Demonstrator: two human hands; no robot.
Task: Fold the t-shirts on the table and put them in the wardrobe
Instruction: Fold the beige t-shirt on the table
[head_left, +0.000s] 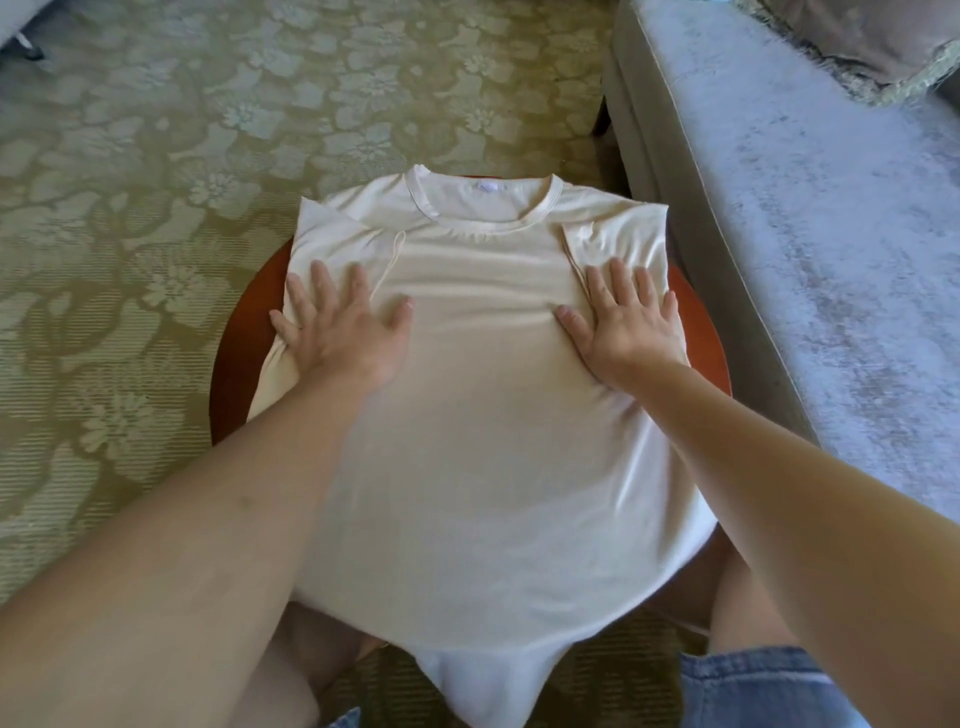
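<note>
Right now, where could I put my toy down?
Hardly on the table: the t-shirt covers it, leaving thin rims at left and right, and the left hand and right hand press its chest. The carpet left of the table and the sofa seat lie bare.

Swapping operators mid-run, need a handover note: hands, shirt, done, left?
Left hand: open, pressing flat on the t-shirt, fingers spread.
Right hand: open, pressing flat on it too.
T-shirt: spread flat on the round table, collar on the far side, hem hanging over the near edge.
Done: both sleeves look folded inward.
Left: fold the body, then carry it to the wardrobe, which is not in view.
</note>
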